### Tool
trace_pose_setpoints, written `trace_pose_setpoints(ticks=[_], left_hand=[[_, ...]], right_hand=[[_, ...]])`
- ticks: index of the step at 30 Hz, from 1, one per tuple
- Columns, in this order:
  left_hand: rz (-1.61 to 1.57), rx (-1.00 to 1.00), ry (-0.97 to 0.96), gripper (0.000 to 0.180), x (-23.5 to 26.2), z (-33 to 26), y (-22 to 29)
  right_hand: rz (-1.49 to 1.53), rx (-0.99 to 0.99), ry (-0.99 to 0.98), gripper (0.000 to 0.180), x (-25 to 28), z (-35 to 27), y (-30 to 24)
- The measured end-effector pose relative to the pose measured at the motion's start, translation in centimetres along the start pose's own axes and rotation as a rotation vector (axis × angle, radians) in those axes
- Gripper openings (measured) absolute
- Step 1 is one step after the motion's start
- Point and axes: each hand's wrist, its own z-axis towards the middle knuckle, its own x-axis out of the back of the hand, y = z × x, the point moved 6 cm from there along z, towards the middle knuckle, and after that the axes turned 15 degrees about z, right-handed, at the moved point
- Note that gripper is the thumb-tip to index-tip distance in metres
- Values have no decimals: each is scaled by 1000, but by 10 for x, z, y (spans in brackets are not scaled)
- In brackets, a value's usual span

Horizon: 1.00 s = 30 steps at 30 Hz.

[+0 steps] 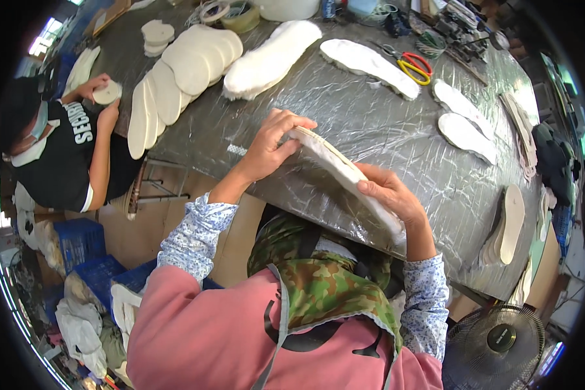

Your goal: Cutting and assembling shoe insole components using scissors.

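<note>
Between my two hands a fluffy white insole (337, 161) is held up on edge over the near side of the table. My left hand (276, 140) pinches its far-left end, thumb below and fingers over the rim. My right hand (393, 195) grips the other end, with the thumb on its edge. Past my hands lie a fleecy white insole pile (273, 58) and one more fluffy insole (370, 65). Scissors with red and yellow handles (414, 68) lie beside that one. A smaller pair of fluffy insoles (465, 123) rests to the right.
Fanned cream insole blanks (198, 58) cover the table's left part; another stack (506, 227) stands at the right. A co-worker (58, 143) at the left holds a small cream piece (106, 92). A fan (497, 344) stands low right, blue crates (81, 244) low left.
</note>
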Motion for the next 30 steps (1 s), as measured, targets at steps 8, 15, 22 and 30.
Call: trace_pose_setpoints(ticks=[8,15,22,30], left_hand=[[-286,64,-59,24,-14,23,19],[-412,156,-64,33,-28,33,40],[-1180,475,-286,62,-58,31,37],[-1049,579,-340,51,-89,38,48]], right_hand=[[179,-17,-66,66,5,-20,13],[-131,99,49,53,2,-25,13],[659,150,110,47,8,-23,30],[957,99,142,30,30,-7,78]])
